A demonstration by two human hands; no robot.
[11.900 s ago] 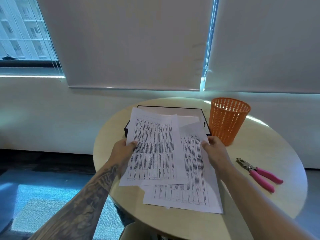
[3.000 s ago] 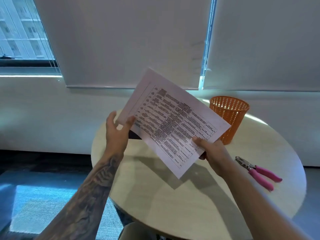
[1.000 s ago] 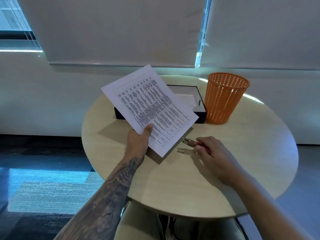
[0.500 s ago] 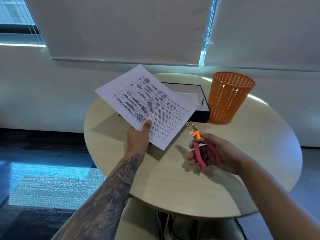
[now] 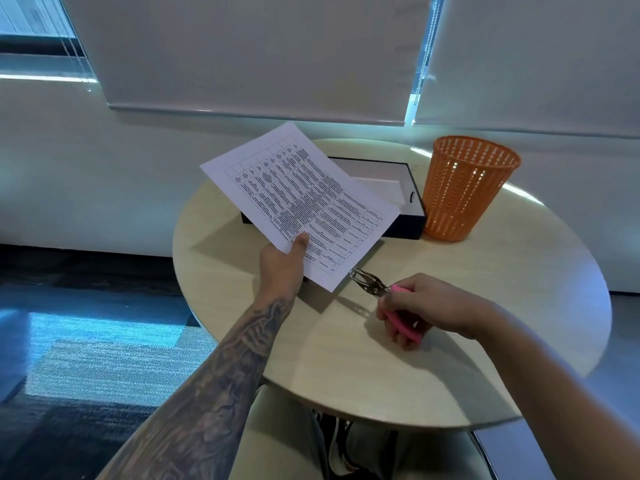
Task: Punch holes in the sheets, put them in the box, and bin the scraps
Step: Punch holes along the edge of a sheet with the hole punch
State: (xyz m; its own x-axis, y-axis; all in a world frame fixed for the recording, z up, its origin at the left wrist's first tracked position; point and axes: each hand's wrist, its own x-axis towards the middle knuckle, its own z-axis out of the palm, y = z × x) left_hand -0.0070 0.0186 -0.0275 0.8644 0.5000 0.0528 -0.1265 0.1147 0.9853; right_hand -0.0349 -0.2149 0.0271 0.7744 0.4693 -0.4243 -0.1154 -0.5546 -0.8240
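At the middle of the frame the left hand holds a printed sheet tilted above the round surface, fingers clamped on its lower edge. The right hand has its fingers wrapped round the pink-handled hole punch, whose metal nose touches the sheet's lower right edge. Behind, upper right, the black box sits just beside the orange bin.

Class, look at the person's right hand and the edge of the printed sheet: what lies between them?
In the head view, the metal head of the pink-handled hole punch spans from the right hand to the sheets, its tip at the paper's lower edge.
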